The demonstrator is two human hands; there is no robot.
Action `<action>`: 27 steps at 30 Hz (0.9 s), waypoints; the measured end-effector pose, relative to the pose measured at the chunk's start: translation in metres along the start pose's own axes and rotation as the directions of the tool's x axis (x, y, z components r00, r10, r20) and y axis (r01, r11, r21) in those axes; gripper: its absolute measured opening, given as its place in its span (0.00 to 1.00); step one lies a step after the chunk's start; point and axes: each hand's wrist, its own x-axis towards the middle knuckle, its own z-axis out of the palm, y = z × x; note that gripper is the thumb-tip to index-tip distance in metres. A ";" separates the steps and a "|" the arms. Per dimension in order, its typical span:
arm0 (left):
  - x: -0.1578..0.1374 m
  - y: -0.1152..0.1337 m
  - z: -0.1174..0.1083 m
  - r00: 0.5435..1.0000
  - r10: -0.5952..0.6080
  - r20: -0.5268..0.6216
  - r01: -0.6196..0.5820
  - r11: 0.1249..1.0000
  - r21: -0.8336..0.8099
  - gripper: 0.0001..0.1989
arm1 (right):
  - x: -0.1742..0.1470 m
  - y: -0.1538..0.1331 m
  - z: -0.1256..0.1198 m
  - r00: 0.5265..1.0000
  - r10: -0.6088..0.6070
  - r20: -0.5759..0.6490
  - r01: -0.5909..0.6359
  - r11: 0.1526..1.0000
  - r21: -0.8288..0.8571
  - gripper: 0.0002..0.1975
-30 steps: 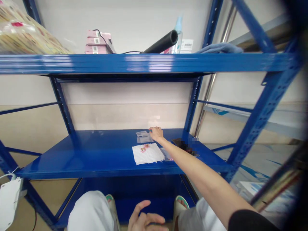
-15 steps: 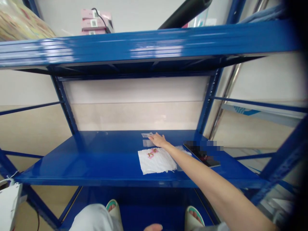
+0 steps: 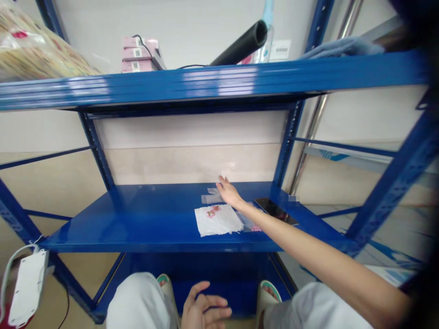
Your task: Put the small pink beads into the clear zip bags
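Note:
My right hand (image 3: 229, 192) reaches over the back of the blue shelf board, fingers spread, beside several small clear plastic bags (image 3: 210, 198). A faint pale patch shows near its fingertips; I cannot tell what it is. In front of the hand lies a white paper sheet (image 3: 217, 224) with small pink and brownish pieces (image 3: 212, 211) on it. Another clear bag with pink pieces (image 3: 254, 227) is partly covered by my right forearm. Low in the view, my left hand (image 3: 204, 306) hangs between my knees, fingers loosely bent and apart, with nothing visible in it.
A dark flat phone-like device (image 3: 274, 209) lies right of the paper. Overhead, the upper shelf's edge (image 3: 164, 87) crosses the view, carrying pink boxes (image 3: 139, 55), a black tube (image 3: 240, 45) and a plastic-wrapped bundle (image 3: 37, 50). A white power strip (image 3: 29, 288) hangs at left.
My right hand has lifted off the small clear bags, its fingers now spread. More of my left hand has come into view from below. The head view has shifted slightly.

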 end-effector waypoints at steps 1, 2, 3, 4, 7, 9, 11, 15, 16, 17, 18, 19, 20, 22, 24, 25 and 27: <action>-0.005 0.005 0.003 1.000 0.021 -0.003 -0.021 1.000 0.010 0.20 | -0.021 -0.008 -0.004 1.000 0.006 0.001 -0.006 0.996 0.092 0.30; -0.010 0.011 0.006 0.999 0.050 0.004 -0.050 0.999 0.015 0.19 | -0.047 -0.016 -0.006 1.000 0.005 0.009 -0.007 0.964 0.265 0.30; -0.016 0.017 0.009 0.996 0.077 0.036 -0.078 0.997 0.021 0.19 | -0.077 -0.023 -0.007 1.000 -0.004 0.027 -0.009 0.892 0.452 0.30; -0.021 0.024 0.011 0.989 0.123 0.077 -0.126 0.992 0.031 0.18 | -0.110 -0.031 -0.008 0.999 -0.014 0.049 -0.017 0.814 0.581 0.30; -0.031 0.044 0.014 0.971 0.178 0.160 -0.194 0.977 0.087 0.16 | -0.214 -0.048 -0.003 0.985 0.000 0.173 -0.133 0.640 0.757 0.29; -0.032 0.055 0.013 0.968 0.193 0.161 -0.209 0.974 0.090 0.18 | -0.275 -0.051 0.005 0.961 0.022 0.275 -0.238 0.571 0.786 0.29; -0.031 0.062 0.010 0.970 0.160 0.185 -0.183 0.976 0.114 0.23 | -0.318 -0.044 0.019 0.940 0.045 0.337 -0.304 0.554 0.775 0.28; -0.031 0.062 0.007 0.975 0.003 0.222 -0.086 0.928 0.364 0.27 | -0.349 -0.015 0.042 0.962 0.062 0.267 -0.231 0.711 0.664 0.34; -0.031 0.060 0.007 0.975 -0.008 0.221 -0.090 0.899 0.429 0.27 | -0.349 -0.010 0.044 0.977 0.041 0.210 -0.162 0.780 0.605 0.34; -0.032 0.057 0.007 0.977 -0.005 0.215 -0.101 0.872 0.479 0.27 | -0.348 -0.006 0.045 0.988 0.004 0.154 -0.087 0.843 0.532 0.35; -0.032 0.054 0.008 0.978 0.007 0.210 -0.116 0.851 0.512 0.27 | -0.346 -0.005 0.044 0.992 -0.045 0.115 -0.012 0.891 0.453 0.35; -0.032 0.051 0.009 0.978 0.021 0.205 -0.129 0.839 0.529 0.28 | -0.344 -0.006 0.042 0.991 -0.096 0.092 0.054 0.924 0.379 0.35; -0.033 0.049 0.010 0.979 0.027 0.202 -0.133 0.836 0.533 0.29 | -0.342 -0.007 0.040 0.987 -0.137 0.086 0.103 0.943 0.316 0.36; -0.033 0.048 0.011 0.978 0.016 0.209 -0.123 0.853 0.508 0.31 | -0.339 -0.009 0.035 0.978 -0.186 0.096 0.160 0.961 0.227 0.37; -0.033 0.050 0.012 0.970 -0.007 0.243 -0.106 0.889 0.446 0.35 | -0.337 -0.009 0.030 0.975 -0.200 0.097 0.181 0.968 0.172 0.37; -0.033 0.052 0.012 0.965 -0.014 0.262 -0.100 0.903 0.419 0.37 | -0.337 -0.007 0.028 0.975 -0.201 0.094 0.185 0.971 0.153 0.37; -0.033 0.056 0.011 0.958 -0.001 0.286 -0.123 0.901 0.416 0.38 | -0.337 -0.004 0.024 0.974 -0.206 0.097 0.192 0.972 0.135 0.35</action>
